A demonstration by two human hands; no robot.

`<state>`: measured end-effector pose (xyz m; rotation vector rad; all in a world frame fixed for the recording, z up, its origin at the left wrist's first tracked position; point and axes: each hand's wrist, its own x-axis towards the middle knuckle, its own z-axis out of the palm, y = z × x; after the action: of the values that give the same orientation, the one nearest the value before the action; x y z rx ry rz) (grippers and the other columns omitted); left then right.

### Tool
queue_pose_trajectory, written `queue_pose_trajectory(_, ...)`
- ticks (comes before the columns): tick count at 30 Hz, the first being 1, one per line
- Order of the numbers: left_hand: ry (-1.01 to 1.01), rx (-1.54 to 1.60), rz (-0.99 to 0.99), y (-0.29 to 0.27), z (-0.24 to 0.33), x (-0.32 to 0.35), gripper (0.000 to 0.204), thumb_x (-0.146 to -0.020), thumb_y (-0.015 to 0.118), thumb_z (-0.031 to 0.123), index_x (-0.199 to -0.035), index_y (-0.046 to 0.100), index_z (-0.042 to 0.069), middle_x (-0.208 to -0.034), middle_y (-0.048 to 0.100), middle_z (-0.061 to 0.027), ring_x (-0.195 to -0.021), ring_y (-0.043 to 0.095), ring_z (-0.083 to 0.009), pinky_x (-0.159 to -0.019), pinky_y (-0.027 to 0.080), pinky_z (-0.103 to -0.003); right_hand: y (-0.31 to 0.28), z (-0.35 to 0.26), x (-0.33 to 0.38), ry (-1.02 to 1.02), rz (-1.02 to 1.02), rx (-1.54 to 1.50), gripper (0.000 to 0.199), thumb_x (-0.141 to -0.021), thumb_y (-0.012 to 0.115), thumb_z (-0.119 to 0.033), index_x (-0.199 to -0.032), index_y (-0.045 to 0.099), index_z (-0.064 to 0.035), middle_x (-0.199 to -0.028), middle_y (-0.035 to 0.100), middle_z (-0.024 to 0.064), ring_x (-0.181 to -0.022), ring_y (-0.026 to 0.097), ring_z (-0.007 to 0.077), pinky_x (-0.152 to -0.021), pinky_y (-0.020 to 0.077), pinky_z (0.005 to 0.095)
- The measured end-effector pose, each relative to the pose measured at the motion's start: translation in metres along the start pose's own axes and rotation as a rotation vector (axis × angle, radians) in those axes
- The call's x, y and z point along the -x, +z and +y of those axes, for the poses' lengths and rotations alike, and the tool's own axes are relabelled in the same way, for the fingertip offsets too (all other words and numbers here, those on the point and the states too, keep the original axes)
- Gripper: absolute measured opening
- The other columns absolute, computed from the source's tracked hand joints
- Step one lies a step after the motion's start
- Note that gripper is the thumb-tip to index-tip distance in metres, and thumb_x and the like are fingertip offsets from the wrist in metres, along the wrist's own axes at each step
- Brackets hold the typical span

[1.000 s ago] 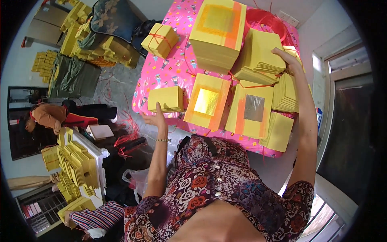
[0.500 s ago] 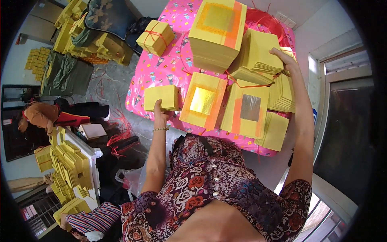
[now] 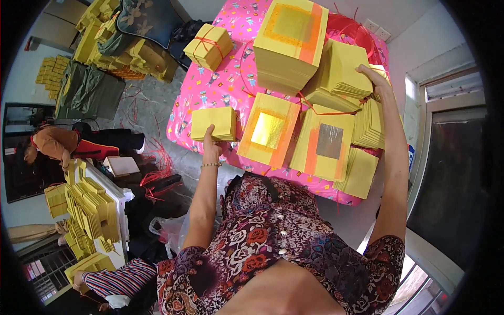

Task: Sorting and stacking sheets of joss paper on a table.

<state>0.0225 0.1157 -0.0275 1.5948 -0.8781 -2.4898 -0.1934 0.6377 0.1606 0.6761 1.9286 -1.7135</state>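
At the near left edge of the pink table, my left hand (image 3: 211,146) is closed on a small stack of yellow paper (image 3: 212,122), thumb on top and the other fingers hidden. Far to the right, my right hand (image 3: 375,80) grips the right edge of a fanned stack of yellow paper (image 3: 344,65). Between my hands lie a gold-foil paper stack (image 3: 266,130) and a silver-foil paper stack (image 3: 329,142), both with orange bands. Behind them rises a tall block of yellow paper (image 3: 286,71). A red strap (image 3: 325,112) runs beside the fanned paper.
A pink patterned cover (image 3: 184,113) lies over the table. A tied yellow bundle (image 3: 208,47) sits at far left, and a coil of red strapping (image 3: 357,37) behind the stacks. Other people (image 3: 52,144) are beside a paper-laden table (image 3: 119,210) on the left. A window (image 3: 449,173) is at right.
The view has shifted slightly, moving the table a little rightward in the picture. Both hands keep their hold on the same paper stacks, with little visible movement.
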Motion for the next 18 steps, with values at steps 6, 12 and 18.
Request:
queue_pose_trajectory(6,-0.036,-0.041,-0.017,-0.014,0.01,-0.024,0.042,-0.078,0.078,0.03,-0.111,0.061,0.009,-0.105,0.066,-0.0103,-0.095,0.064,-0.0302,-0.084,0.054,-0.051,-0.002,-0.002,-0.014,0.022,0.025,-0.071,0.044,-0.075,0.078,-0.028,-0.11,0.064,-0.0059,-0.099,0.07,0.0066,-0.084,0.068,0.0196,-0.073,0.0554,0.0347)
queue_pose_trajectory(12,-0.14,0.025,0.027,-0.026,0.026,-0.027,0.05,-0.074,0.078,0.038,-0.114,0.062,0.013,-0.109,0.065,-0.0092,-0.099,0.06,-0.0279,-0.081,0.045,-0.045,-0.003,-0.002,-0.023,0.012,-0.031,-0.071,0.042,-0.074,0.079,-0.025,-0.108,0.064,-0.0051,-0.099,0.069,0.0083,-0.084,0.067,0.0209,-0.073,0.0555,0.0368)
queue_pose_trajectory(18,-0.235,0.198,-0.316,-0.005,0.042,0.039,0.055,-0.072,0.077,0.044,-0.114,0.059,0.014,-0.107,0.063,-0.0069,-0.094,0.057,-0.025,-0.081,0.037,-0.043,-0.017,0.003,-0.032,0.022,-0.018,-0.095,0.041,-0.071,0.079,-0.021,-0.105,0.064,-0.0023,-0.098,0.069,0.01,-0.082,0.067,0.0218,-0.074,0.0555,0.0357)
